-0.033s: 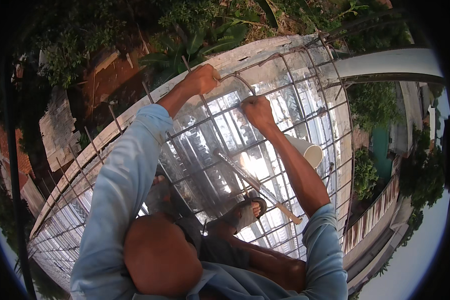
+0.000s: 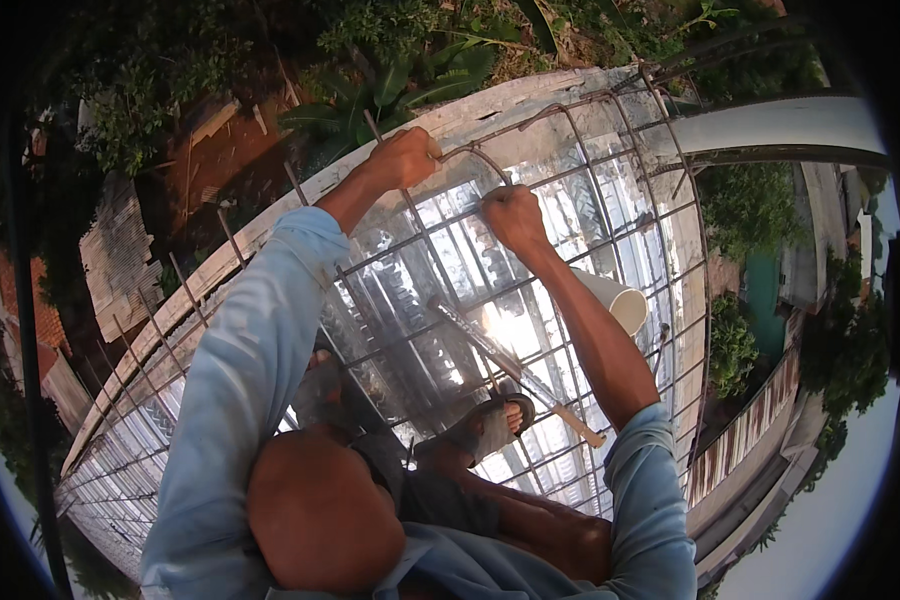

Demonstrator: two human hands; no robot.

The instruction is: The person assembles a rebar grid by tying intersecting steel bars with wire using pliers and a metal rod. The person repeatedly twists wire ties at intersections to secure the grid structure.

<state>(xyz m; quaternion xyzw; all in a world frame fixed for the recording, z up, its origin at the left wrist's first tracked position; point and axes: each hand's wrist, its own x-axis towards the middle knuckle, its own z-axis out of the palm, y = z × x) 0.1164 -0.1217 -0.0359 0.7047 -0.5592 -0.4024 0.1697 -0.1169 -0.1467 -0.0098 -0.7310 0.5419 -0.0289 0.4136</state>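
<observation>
A rusty steel reinforcing bar [image 2: 487,160] arches between my two fists, above a tied grid of bars [image 2: 476,298]. My left hand [image 2: 407,158] is closed round the far-left end of this curve, near the concrete edge. Lower and to the right, my right hand [image 2: 513,217] is clenched on the bar's other part, just over the grid. The fingers of both hands are partly hidden. Below my hands lies a long, narrow metal tool [image 2: 505,355] with a pale wooden-looking end [image 2: 578,426], beside my sandalled right foot [image 2: 505,418].
Shiny corrugated metal decking [image 2: 390,300] lies under the grid. A white pipe [image 2: 625,308] rests by my right forearm. Bare bar ends [image 2: 232,238] stick up along the concrete edge [image 2: 300,207]. Beyond it are a drop, trees [image 2: 370,90] and low roofs [image 2: 118,260].
</observation>
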